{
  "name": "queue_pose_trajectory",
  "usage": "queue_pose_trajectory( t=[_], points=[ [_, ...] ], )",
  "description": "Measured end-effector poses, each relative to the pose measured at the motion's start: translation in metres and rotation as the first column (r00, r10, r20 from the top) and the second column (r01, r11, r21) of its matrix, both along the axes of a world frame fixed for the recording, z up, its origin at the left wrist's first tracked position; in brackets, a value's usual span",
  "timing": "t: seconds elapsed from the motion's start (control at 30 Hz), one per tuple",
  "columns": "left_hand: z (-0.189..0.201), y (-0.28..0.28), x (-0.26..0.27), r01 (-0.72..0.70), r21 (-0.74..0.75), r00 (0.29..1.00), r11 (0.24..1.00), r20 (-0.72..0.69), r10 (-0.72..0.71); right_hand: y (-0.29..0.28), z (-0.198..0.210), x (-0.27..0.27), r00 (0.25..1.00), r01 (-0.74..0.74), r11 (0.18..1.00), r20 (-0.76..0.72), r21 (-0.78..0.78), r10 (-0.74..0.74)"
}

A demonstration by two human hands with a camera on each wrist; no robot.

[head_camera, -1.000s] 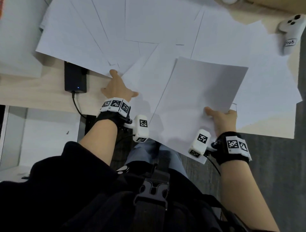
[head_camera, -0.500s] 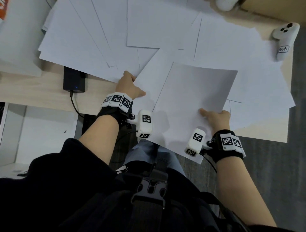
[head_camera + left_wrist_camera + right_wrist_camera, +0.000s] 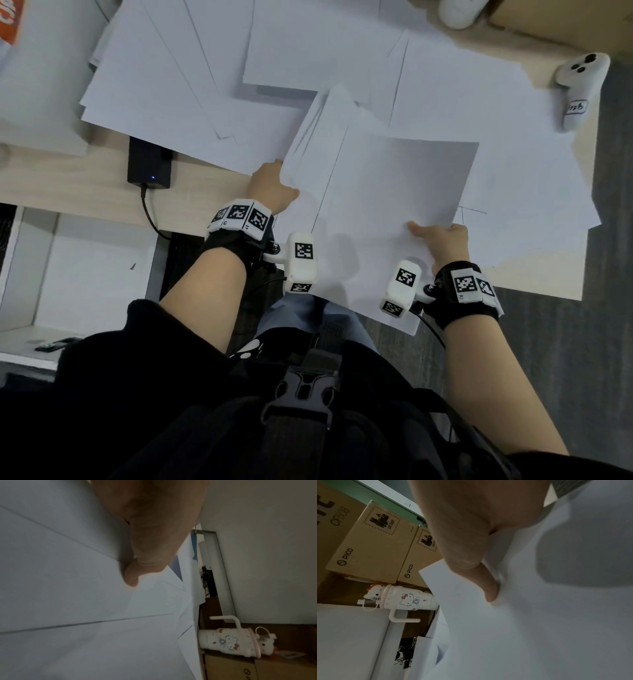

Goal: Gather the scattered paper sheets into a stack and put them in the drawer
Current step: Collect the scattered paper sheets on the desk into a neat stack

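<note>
Head view, from the left: a white drawer unit (image 3: 85, 267) stands under the bench (image 3: 68, 192) at the left edge, its top compartment open toward the camera; only a small dark object on its lower ledge can be made out, and no paper lies in it. On the bench above it sits a black power adapter (image 3: 149, 164) with a lit blue dot and a cable running down over the edge.

Beside that, the left hand (image 3: 270, 188) lies on the left edge of a few overlapped sheets (image 3: 315, 164); in the left wrist view the thumb (image 3: 132, 580) presses flat on top of the paper, while the fingers are hidden under it, so a pinch on that edge looks likely but cannot be confirmed. Between the two hands, a gathered stack (image 3: 394, 205) tilts across the bench edge and juts out over the person's lap. The right hand (image 3: 442, 240) pinches its lower right edge, thumb (image 3: 489, 588) on top and fingers beneath.

Loose paper sheets (image 3: 205, 85) fan out across the bench beyond and to either side of both hands, overlapping one another. At the far right corner lies a white controller (image 3: 579, 89). Both wrist views show a Hello Kitty tumbler (image 3: 406, 599) and cardboard boxes (image 3: 373, 545) at the back.
</note>
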State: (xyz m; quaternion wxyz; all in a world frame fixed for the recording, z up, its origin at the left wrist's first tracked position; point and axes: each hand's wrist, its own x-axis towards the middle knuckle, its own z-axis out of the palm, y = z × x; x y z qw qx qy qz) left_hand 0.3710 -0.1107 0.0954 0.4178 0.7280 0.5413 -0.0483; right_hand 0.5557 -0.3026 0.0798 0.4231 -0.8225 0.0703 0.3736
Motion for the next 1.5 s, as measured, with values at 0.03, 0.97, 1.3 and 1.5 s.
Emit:
queue_pose_trajectory(
  t=[0.03, 0.97, 1.3, 1.5],
  points=[
    [0.005, 0.000, -0.005, -0.018, 0.010, 1.000, 1.000, 0.010, 0.018, 0.003, 0.006, 0.001, 1.000, -0.010, 1.000, -0.018, 0.023, 0.011],
    [0.098, -0.002, 0.009, -0.398, -0.235, 0.622, 0.887, 0.641, 0.449, 0.061, 0.119, 0.030, 0.999, -0.028, 0.737, -0.014, 0.675, 0.051],
    [0.098, 0.004, 0.033, -0.339, -0.345, 0.660, 0.875, 0.575, 0.483, 0.074, 0.101, 0.018, 0.995, 0.103, 0.697, -0.076, 0.710, -0.070],
    [0.102, 0.024, 0.032, -0.283, -0.316, 0.586, 0.906, 0.690, 0.424, 0.078, 0.115, 0.023, 0.985, -0.146, 0.720, 0.167, 0.678, 0.042]
  ],
)
